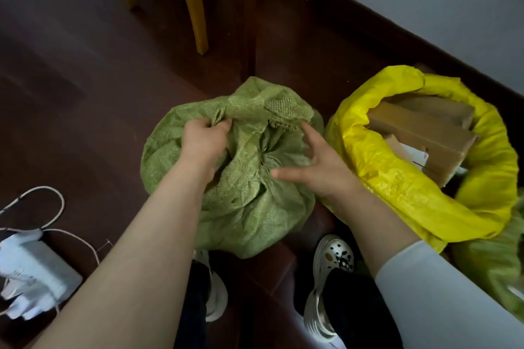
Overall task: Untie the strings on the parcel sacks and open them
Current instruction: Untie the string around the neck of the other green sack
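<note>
The green woven sack [243, 207] stands on the dark red-brown floor [85, 122], just in front of the person's feet. Its plastic weave is coarse and wrinkled. The cloth is drawn together into a tight puckered neck near the middle, and above it a loose flap ends in a frayed edge. I cannot make out the string itself among the folds.

The left hand [202, 142] grips a fold of the cloth at the upper left of the neck, fingers curled into it. The right hand [320, 167] is spread wide with straight fingers over the right side of the neck and holds nothing; whether it touches the cloth is not clear.

Just beside, on the right, a glossy yellow sack [397, 187] is open, with its rim rolled down around brown cardboard boxes [419, 133]. A pale clog [334, 258] with small charms shows below. At the left edge lie white parcels [34, 272], blurred and partly cut off, with a thin cord [56, 201] looping near them. Yellow wooden chair legs [195, 0] stand behind.
</note>
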Motion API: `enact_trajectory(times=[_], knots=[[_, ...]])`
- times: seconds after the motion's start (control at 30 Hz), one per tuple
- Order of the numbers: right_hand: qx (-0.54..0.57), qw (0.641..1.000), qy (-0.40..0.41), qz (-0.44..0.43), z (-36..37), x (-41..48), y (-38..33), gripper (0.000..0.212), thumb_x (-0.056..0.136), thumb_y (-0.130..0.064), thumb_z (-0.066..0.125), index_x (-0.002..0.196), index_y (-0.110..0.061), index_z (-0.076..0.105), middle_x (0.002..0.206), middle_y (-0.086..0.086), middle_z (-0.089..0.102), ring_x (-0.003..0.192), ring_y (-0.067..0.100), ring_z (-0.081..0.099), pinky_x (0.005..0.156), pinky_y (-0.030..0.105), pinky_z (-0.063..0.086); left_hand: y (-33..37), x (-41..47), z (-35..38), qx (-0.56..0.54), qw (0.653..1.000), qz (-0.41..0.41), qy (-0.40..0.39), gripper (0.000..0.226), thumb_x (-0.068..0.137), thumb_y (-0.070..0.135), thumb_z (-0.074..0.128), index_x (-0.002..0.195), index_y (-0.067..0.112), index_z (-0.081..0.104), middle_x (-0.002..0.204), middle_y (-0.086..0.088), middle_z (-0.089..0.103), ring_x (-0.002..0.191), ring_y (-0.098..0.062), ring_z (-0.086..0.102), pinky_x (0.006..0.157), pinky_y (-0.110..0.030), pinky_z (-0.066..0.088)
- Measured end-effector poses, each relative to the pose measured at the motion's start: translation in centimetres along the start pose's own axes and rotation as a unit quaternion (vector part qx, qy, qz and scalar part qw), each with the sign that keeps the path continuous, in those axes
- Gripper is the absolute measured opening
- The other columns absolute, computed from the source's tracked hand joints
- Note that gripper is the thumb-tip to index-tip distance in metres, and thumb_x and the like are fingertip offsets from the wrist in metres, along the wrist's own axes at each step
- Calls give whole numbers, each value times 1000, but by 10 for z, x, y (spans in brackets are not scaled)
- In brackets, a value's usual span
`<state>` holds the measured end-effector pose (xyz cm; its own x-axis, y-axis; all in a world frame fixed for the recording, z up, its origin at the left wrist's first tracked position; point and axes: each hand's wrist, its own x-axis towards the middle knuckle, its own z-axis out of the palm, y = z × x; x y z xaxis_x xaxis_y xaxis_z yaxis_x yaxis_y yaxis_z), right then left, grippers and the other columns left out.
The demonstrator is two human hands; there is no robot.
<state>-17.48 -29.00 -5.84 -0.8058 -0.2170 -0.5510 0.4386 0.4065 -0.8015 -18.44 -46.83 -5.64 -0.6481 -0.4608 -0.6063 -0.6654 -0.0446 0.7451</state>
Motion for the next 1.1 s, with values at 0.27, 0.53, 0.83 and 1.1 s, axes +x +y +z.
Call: enact_trajectory(times=[0.27,0.53,0.83,1.1], knots=[[-103,985,80,-113,19,14,-10,55,72,-23,77,122,-17,57,127,10,55,121,24,49,102,32,40,18,-21,-7,65,954,-18,-291,57,69,41,72,119,16,59,111,-8,68,106,-26,63,94,-44,49],[293,931,203,84,-5,27,-28,9,89,-24,58,80,-23,56,97,1,63,98,23,62,72,38,58,16,-7,-16,478,853,206,41,81,74,48,68,143,29,29,144,-5,40,137,-27,28,114,-54,12],[428,883,109,159,-15,22,-31,15,95,-23,48,104,-14,56,87,10,60,45,17,55,55,39,60,17,-8,-1,-45,988,40,-145,45,70,56,61,106,29,58,108,5,66,109,-21,61,96,-44,46],[360,928,96,-14,-8,15,-37,79,57,7,48,135,-4,36,126,16,51,109,30,57,73,37,56,11,-11,35,36,981,126,-144,41,75,21,73,112,23,55,103,7,64,97,-16,63,92,-37,51]])
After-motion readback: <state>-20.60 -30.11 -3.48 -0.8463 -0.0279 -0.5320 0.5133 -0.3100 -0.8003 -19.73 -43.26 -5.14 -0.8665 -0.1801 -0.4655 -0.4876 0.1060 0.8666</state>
